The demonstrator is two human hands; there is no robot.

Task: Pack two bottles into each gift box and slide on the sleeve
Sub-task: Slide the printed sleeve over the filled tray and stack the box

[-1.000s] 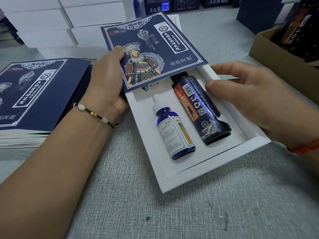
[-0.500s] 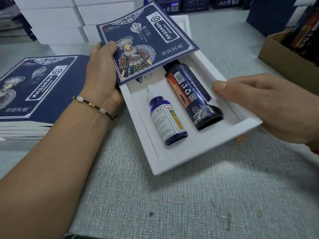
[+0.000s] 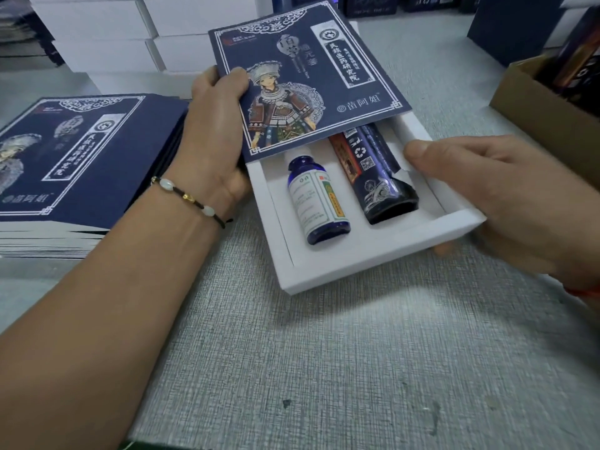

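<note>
A white gift box (image 3: pixel 373 258) lies open-topped on the grey table. Inside it are a blue dropper bottle (image 3: pixel 316 199) with a white label on the left and a dark navy tube (image 3: pixel 376 177) on the right. A navy printed sleeve (image 3: pixel 308 82) covers the box's far half and hides the tops of both. My left hand (image 3: pixel 211 131) grips the sleeve's left edge, thumb on its printed face. My right hand (image 3: pixel 493 193) holds the box's right near corner, thumb on the rim and fingers under it.
A stack of flat navy sleeves (image 3: pixel 74 164) lies at the left. White boxes (image 3: pixel 130 34) are piled at the back left. A brown carton (image 3: pixel 545 115) with dark items stands at the right, dark boxes behind it.
The sleeve has slid further over the box toward me, now hiding the dropper's cap. My right hand has shifted down to the box's near right corner.
</note>
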